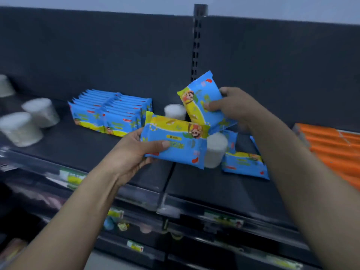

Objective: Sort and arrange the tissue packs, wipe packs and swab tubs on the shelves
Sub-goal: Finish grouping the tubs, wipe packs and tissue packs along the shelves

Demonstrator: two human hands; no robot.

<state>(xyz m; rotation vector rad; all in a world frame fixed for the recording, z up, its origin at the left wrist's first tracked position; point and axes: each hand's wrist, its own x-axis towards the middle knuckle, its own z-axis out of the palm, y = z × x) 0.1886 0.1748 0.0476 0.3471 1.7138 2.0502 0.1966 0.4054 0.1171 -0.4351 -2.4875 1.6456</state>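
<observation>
My left hand (134, 151) grips a blue and yellow wipe pack (179, 141) held flat above the dark shelf (109, 152). My right hand (233, 106) holds a second wipe pack (202, 98), tilted upright, just above and behind the first. Two tidy rows of the same wipe packs (111, 112) stand on the shelf to the left. Another loose wipe pack (245, 164) lies flat at the right. One white swab tub (215, 149) stands beside it and a second swab tub (174, 112) stands behind my packs.
Three more white swab tubs (21, 127) sit at the shelf's far left. Orange packs (335, 149) fill the right end. A slotted upright post (196, 41) divides the dark back panel. Lower shelves with price labels (134, 246) run below.
</observation>
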